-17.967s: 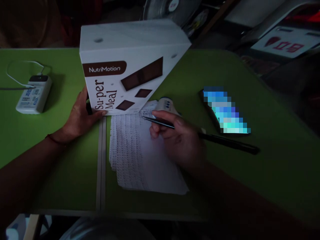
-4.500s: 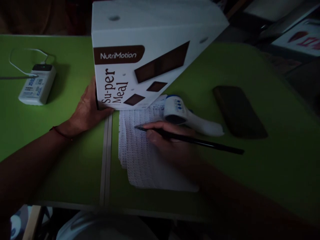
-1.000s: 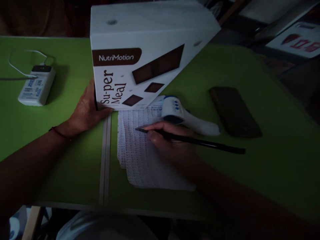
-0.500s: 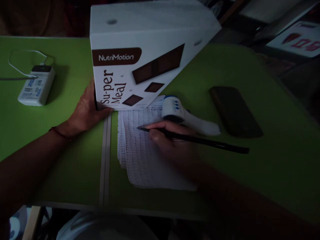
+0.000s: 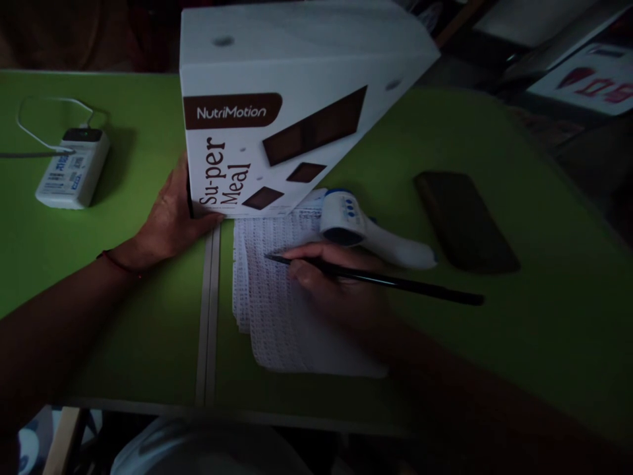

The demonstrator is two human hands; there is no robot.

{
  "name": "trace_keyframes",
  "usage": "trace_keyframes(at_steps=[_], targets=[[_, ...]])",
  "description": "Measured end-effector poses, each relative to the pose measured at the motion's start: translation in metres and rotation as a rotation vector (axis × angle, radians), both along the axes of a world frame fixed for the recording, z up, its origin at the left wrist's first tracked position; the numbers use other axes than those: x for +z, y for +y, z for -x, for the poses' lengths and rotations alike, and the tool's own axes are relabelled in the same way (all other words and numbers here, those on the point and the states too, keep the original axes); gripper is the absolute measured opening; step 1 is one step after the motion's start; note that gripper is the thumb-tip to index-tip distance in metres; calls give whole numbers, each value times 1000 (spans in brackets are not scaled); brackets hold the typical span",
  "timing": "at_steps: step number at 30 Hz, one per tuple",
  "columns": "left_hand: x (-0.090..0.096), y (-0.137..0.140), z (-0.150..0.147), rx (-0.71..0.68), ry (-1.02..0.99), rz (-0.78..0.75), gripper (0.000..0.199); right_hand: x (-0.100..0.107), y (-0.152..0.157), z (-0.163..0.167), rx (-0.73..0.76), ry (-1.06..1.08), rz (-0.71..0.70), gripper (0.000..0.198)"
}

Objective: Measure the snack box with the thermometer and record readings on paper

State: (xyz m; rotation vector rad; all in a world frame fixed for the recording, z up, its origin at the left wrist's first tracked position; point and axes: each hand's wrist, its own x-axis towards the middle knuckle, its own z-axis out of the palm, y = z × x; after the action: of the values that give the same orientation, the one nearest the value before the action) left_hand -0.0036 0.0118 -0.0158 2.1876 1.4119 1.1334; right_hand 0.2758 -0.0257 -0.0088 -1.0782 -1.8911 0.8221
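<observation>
My left hand grips the lower left corner of a white box printed "NutriMotion Su-per Meal"; its thumb lies along the bottom edge and its other fingers are hidden behind. The box stands tilted over the top of several handwritten paper sheets. Over these sheets, my right hand is closed round a slim black pen, whose tip points left at the lines of writing. Just beyond the right hand lies a white and blue handheld infrared thermometer, partly hidden by the fingers.
A dark phone-like slab lies on the green table at right. At far left sits a white power bank with a looped cable. A metal seam crosses the table left of the papers.
My right hand and the pen have shifted slightly left across the paper. The left hand and the box stay nearly where they were.
</observation>
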Motion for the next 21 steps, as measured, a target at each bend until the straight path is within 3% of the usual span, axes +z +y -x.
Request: trace_keyframes(at_steps=[15, 21], targets=[[-6, 3, 0, 6, -29, -38, 64, 1, -1, -1, 16, -17, 16, 11], [-1, 1, 1, -4, 1, -5, 67, 1, -1, -1, 24, -13, -1, 14]])
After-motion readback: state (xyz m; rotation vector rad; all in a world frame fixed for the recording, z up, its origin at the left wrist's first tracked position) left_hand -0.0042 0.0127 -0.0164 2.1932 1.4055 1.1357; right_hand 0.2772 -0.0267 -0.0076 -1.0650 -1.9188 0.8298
